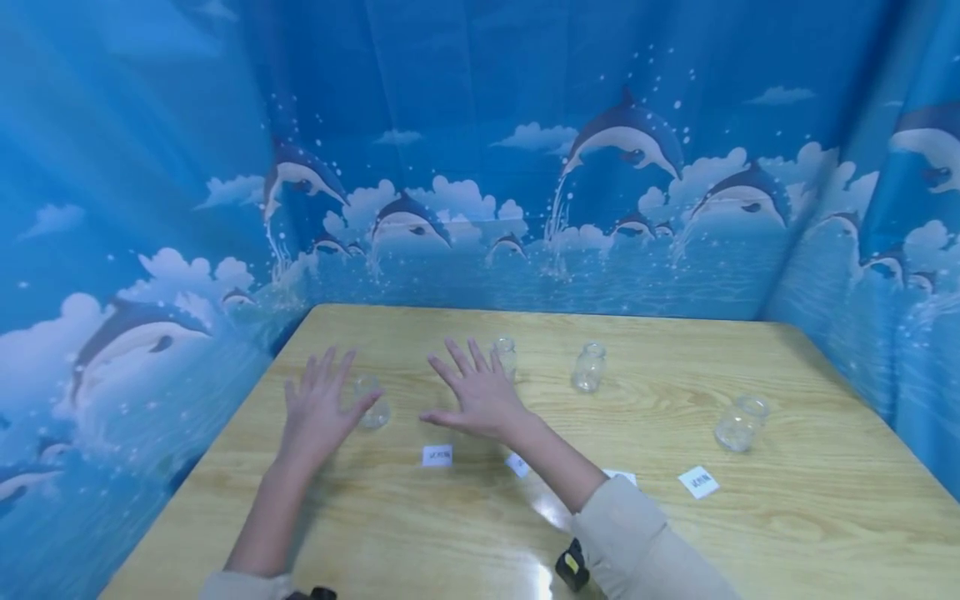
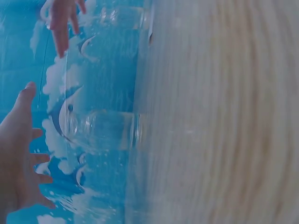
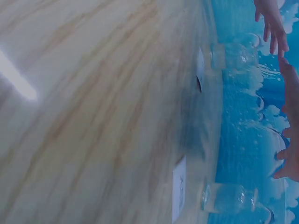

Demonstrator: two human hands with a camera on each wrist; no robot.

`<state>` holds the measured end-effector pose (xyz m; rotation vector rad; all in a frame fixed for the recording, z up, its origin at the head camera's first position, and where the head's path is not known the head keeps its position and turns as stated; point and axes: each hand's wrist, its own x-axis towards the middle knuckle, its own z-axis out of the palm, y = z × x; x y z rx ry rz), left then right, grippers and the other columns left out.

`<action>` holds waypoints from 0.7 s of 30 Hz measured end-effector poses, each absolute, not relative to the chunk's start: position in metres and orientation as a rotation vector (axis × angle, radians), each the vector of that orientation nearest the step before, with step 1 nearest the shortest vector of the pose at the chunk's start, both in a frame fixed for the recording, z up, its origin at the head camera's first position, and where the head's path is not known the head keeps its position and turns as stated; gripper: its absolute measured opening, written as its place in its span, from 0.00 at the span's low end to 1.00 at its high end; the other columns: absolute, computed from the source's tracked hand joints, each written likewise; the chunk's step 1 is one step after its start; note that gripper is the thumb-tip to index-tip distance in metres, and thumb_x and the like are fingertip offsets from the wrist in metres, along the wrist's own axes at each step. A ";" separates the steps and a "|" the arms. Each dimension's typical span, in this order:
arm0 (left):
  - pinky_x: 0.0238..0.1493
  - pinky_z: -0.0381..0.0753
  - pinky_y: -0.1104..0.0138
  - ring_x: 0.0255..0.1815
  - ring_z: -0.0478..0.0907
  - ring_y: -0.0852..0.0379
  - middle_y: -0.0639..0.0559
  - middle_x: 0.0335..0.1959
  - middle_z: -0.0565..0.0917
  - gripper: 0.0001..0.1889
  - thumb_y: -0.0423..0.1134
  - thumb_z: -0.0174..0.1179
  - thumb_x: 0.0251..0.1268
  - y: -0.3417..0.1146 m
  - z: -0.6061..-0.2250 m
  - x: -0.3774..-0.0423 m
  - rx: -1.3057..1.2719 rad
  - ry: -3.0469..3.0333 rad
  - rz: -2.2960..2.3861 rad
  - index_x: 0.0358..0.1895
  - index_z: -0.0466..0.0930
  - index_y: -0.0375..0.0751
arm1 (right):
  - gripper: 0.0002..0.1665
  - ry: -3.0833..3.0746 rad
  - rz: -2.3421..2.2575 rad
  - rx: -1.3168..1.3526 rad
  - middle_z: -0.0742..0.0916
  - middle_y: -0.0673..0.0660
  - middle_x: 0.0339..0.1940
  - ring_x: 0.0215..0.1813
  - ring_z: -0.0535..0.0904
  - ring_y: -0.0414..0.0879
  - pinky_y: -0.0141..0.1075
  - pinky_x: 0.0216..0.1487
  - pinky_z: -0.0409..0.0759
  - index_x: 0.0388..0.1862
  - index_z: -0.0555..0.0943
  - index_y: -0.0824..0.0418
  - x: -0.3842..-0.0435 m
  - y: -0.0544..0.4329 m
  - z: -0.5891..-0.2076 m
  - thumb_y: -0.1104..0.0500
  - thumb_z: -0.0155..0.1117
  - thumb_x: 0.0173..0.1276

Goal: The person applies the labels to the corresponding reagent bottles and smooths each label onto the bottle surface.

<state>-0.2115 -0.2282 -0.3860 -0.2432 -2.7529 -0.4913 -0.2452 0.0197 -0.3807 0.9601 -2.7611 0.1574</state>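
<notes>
My left hand (image 1: 318,412) is raised with its fingers spread, holding nothing. Beside its thumb stands a clear glass jar (image 1: 372,408), partly overlapped by that thumb; the left wrist view shows a jar (image 2: 105,129) beyond the fingertips. To the right, my right hand (image 1: 480,392) is also spread and holds nothing. Its fingers overlap a second glass jar (image 1: 506,354) farther back. Seen from the right wrist, my right hand (image 3: 290,135) is at the right edge, with my left hand (image 3: 273,23) above it.
Farther right on the wooden table (image 1: 817,467) stand two more glass jars (image 1: 589,368) (image 1: 741,423). Several white paper cards with writing, including one card (image 1: 437,455) and another card (image 1: 699,482), lie nearer me. A blue dolphin-print curtain (image 1: 465,150) surrounds the table's far edges.
</notes>
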 end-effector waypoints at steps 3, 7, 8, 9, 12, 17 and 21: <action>0.58 0.32 0.34 0.68 0.40 0.32 0.33 0.69 0.51 0.40 0.63 0.47 0.62 -0.235 -0.391 -0.212 -0.243 -2.743 -0.588 0.71 0.51 0.42 | 0.50 -2.787 0.174 0.974 0.49 0.57 0.73 0.70 0.43 0.62 0.59 0.65 0.44 0.73 0.51 0.48 -0.250 0.004 -0.387 0.24 0.42 0.58; 0.59 0.35 0.34 0.67 0.44 0.31 0.32 0.68 0.53 0.39 0.61 0.49 0.63 -0.242 -0.404 -0.215 -0.281 -2.729 -0.674 0.70 0.53 0.41 | 0.49 -2.824 0.216 0.980 0.50 0.57 0.73 0.70 0.45 0.62 0.58 0.65 0.44 0.73 0.51 0.48 -0.255 -0.015 -0.397 0.24 0.40 0.59; 0.59 0.36 0.35 0.67 0.45 0.31 0.32 0.68 0.54 0.38 0.60 0.49 0.63 -0.244 -0.407 -0.217 -0.294 -2.723 -0.685 0.70 0.54 0.40 | 0.49 -2.832 0.231 0.982 0.50 0.57 0.73 0.70 0.45 0.62 0.58 0.65 0.44 0.73 0.52 0.48 -0.256 -0.020 -0.399 0.24 0.40 0.59; 0.60 0.37 0.35 0.67 0.46 0.32 0.32 0.67 0.55 0.37 0.59 0.50 0.63 -0.246 -0.412 -0.218 -0.308 -2.716 -0.695 0.69 0.55 0.39 | 0.49 -2.843 0.248 0.984 0.50 0.57 0.73 0.70 0.45 0.62 0.58 0.65 0.44 0.73 0.52 0.48 -0.256 -0.024 -0.402 0.25 0.40 0.60; 0.60 0.41 0.36 0.66 0.49 0.32 0.32 0.66 0.57 0.35 0.56 0.52 0.64 -0.251 -0.423 -0.221 -0.340 -2.692 -0.718 0.67 0.58 0.36 | 0.48 -2.864 0.271 0.996 0.51 0.57 0.73 0.70 0.47 0.62 0.58 0.65 0.46 0.73 0.53 0.49 -0.257 -0.034 -0.409 0.25 0.40 0.60; 0.60 0.46 0.38 0.64 0.54 0.33 0.32 0.64 0.61 0.30 0.51 0.53 0.65 -0.256 -0.438 -0.223 -0.374 -2.665 -0.779 0.64 0.63 0.34 | 0.46 -2.867 0.276 1.023 0.53 0.57 0.73 0.69 0.50 0.63 0.58 0.64 0.50 0.72 0.55 0.49 -0.258 -0.046 -0.418 0.26 0.39 0.61; 0.61 0.50 0.40 0.63 0.56 0.34 0.33 0.62 0.64 0.28 0.49 0.55 0.65 -0.258 -0.442 -0.225 -0.384 -2.647 -0.869 0.61 0.67 0.32 | 0.43 -2.854 0.346 1.054 0.57 0.59 0.72 0.68 0.52 0.63 0.58 0.64 0.52 0.72 0.56 0.49 -0.259 -0.050 -0.422 0.29 0.41 0.64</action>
